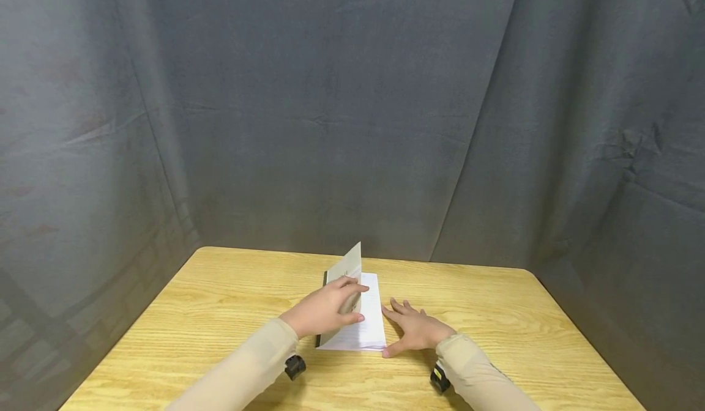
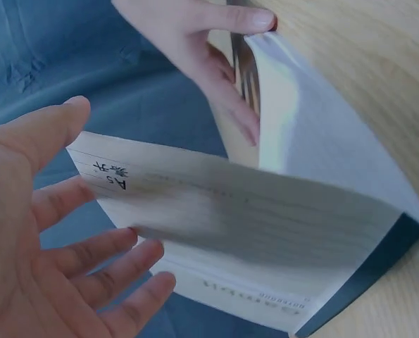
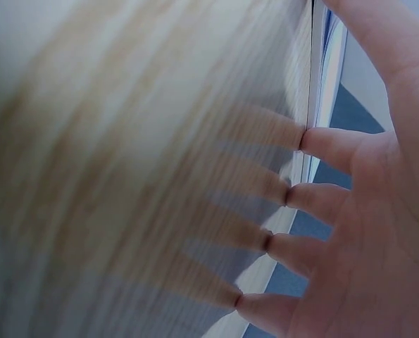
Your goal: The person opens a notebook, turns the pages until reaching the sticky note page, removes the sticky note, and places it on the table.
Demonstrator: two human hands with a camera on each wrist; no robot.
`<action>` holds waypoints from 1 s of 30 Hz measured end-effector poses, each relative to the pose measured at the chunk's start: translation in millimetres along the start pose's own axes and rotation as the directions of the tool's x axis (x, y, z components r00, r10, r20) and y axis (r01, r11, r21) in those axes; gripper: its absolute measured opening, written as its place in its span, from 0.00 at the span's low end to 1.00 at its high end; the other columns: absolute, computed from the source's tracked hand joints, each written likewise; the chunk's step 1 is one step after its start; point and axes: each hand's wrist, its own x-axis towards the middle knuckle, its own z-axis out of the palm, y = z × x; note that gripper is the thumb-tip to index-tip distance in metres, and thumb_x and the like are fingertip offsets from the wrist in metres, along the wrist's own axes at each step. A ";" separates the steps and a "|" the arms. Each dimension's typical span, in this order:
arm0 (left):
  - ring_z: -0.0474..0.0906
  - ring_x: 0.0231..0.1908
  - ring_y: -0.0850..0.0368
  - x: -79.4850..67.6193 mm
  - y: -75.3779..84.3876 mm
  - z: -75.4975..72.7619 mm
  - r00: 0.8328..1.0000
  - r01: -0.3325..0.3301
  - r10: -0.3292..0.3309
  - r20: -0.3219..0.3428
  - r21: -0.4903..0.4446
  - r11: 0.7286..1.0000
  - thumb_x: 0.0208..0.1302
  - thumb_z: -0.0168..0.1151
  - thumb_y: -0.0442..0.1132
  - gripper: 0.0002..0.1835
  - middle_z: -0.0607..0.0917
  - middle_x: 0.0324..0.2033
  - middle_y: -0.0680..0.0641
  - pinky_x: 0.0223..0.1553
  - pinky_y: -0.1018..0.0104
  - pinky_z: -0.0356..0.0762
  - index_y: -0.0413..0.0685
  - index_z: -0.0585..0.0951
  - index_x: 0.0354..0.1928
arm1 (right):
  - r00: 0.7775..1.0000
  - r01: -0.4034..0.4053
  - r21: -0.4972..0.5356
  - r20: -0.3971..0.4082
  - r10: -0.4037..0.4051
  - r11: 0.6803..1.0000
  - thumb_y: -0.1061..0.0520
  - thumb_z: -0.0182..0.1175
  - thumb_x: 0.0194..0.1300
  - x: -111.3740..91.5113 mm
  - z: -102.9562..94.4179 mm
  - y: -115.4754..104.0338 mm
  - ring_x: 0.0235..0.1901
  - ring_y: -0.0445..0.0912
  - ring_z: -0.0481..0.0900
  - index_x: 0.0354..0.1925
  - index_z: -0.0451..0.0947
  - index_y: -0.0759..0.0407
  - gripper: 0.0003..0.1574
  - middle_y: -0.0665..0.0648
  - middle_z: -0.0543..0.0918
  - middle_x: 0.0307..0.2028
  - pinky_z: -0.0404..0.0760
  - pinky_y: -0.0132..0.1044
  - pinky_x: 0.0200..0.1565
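A notebook (image 1: 373, 313) lies on the table with a dark spine along its left side. Its beige front cover (image 1: 348, 264) stands partly raised over white pages. My left hand (image 1: 328, 307) is at the cover's outer face, fingers spread and loosely bent. In the left wrist view, those fingers (image 2: 100, 250) lie by the printed face of the cover, thumb near its edge. My right hand (image 1: 417, 329) rests beside the notebook's right edge, fingers spread on the table. The right thumb touches the near right corner of the pages; the right wrist view shows straight fingertips (image 3: 322, 204) against the wood.
The light wooden table (image 1: 237, 295) extends on both sides of the notebook. Grey cloth (image 1: 330, 123) hangs behind the table and along its sides. A small black device (image 1: 295, 367) sits under the left wrist, another black device (image 1: 439, 377) under the right.
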 end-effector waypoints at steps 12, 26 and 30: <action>0.80 0.44 0.56 -21.7 -19.6 -23.3 0.985 0.056 -0.096 -0.146 -0.251 0.966 0.58 0.68 0.55 0.28 0.78 0.50 0.50 0.40 0.65 0.80 0.49 0.77 0.56 | 1.000 -0.010 0.024 0.019 0.010 1.000 0.27 0.65 0.50 0.4 0.2 2.4 0.71 0.70 0.45 0.74 0.54 0.55 0.64 0.67 0.48 0.74 0.48 0.75 0.62; 0.76 0.33 0.61 -54.5 -46.2 -41.5 0.887 0.282 -0.396 -0.237 -0.402 0.871 0.54 0.70 0.31 0.16 0.82 0.44 0.48 0.27 0.70 0.75 0.44 0.81 0.46 | 1.000 0.002 0.041 0.027 -0.004 0.999 0.28 0.65 0.51 0.3 -1.7 1.3 0.71 0.71 0.44 0.74 0.53 0.55 0.64 0.67 0.46 0.75 0.46 0.75 0.62; 0.75 0.30 0.60 -63.8 -56.5 -42.4 0.870 0.325 -0.443 -0.218 -0.423 0.846 0.54 0.69 0.30 0.16 0.82 0.41 0.48 0.26 0.69 0.73 0.43 0.81 0.46 | 1.000 0.005 0.042 0.029 -0.006 0.999 0.28 0.65 0.51 -0.4 -1.4 1.2 0.71 0.71 0.44 0.74 0.53 0.56 0.64 0.67 0.46 0.75 0.46 0.75 0.61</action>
